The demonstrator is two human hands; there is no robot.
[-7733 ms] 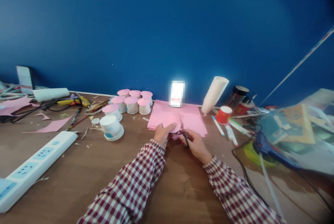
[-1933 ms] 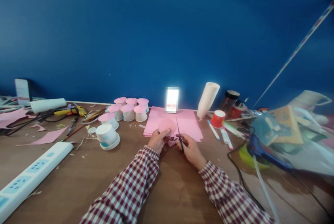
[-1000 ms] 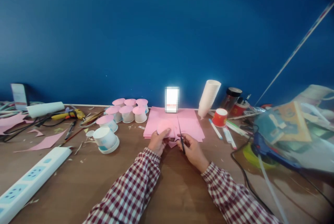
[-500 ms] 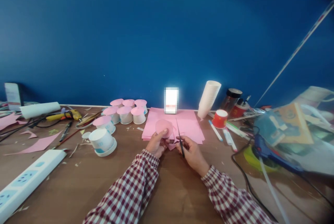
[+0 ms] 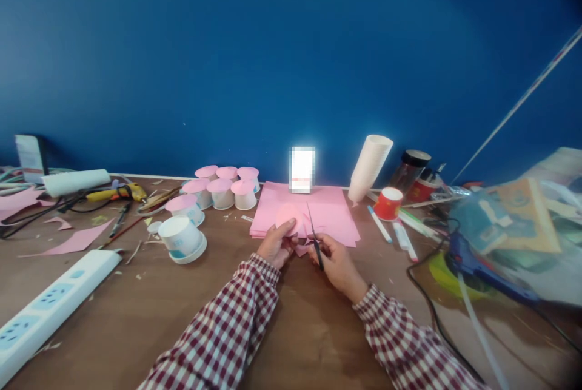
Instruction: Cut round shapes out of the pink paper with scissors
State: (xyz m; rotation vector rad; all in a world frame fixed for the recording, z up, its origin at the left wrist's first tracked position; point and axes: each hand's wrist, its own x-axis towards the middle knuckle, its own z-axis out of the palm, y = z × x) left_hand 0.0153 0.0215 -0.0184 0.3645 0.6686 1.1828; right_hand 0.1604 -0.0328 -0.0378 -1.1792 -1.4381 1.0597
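My left hand (image 5: 279,243) pinches a round piece of pink paper (image 5: 287,215), its thumb lying on top. Close on the right, my right hand (image 5: 334,261) is closed around a pair of scissors (image 5: 317,249), with the blades pointing up and away from me. Beneath the blades a cut strip of pink paper (image 5: 302,249) hangs near the fingers. Behind both hands lies a stack of pink paper sheets (image 5: 331,202). Where the scissors' edge meets the paper is too small to make out.
Several paper cups topped with pink discs (image 5: 220,191) stand left of the stack. A white cup (image 5: 182,237) is nearer. Tall stacked cups (image 5: 370,165) and a red cup (image 5: 388,203) are at right. A power strip (image 5: 54,311) and a blue glue gun (image 5: 482,272) flank the work area.
The view has shifted slightly, so the table items appear a little further right and higher. Both hands keep their holds on the pink paper and the scissors.
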